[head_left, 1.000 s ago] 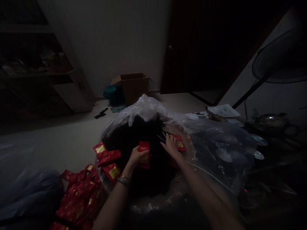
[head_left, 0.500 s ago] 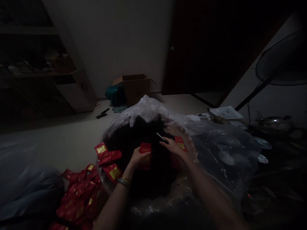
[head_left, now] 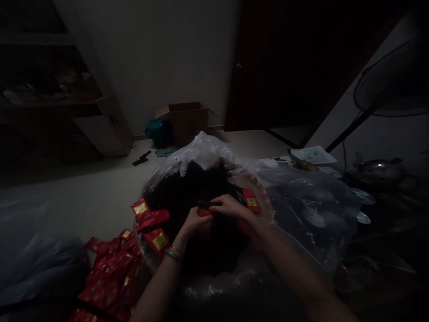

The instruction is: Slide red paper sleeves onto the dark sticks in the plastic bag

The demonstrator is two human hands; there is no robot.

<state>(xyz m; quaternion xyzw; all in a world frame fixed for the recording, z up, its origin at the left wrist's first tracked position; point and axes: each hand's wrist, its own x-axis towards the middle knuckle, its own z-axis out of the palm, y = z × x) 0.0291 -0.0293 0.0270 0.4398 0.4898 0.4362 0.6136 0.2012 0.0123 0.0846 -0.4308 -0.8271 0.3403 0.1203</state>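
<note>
My left hand grips an upright red packet with its thumb across the front. At the packet's top edge is my right hand, closed on a slim, dark, tweezer-like tool lying nearly level over the opening. The dim light hides whether the tool's tip is inside. Both hands are above a heap of dark, loose, tea-like leaves in a round container lined with clear plastic. On its right side rests another red packet; several red packets with gold labels lie on its left rim.
A large pile of red packets is at lower left. Clear plastic sheeting spreads to the right, near papers and a standing fan. By the wall stands an open cardboard box, with a teal bag beside it.
My right hand has moved left with the tool, from the container's right side to the top of the packet. My left hand stays in place, still holding the packet.
</note>
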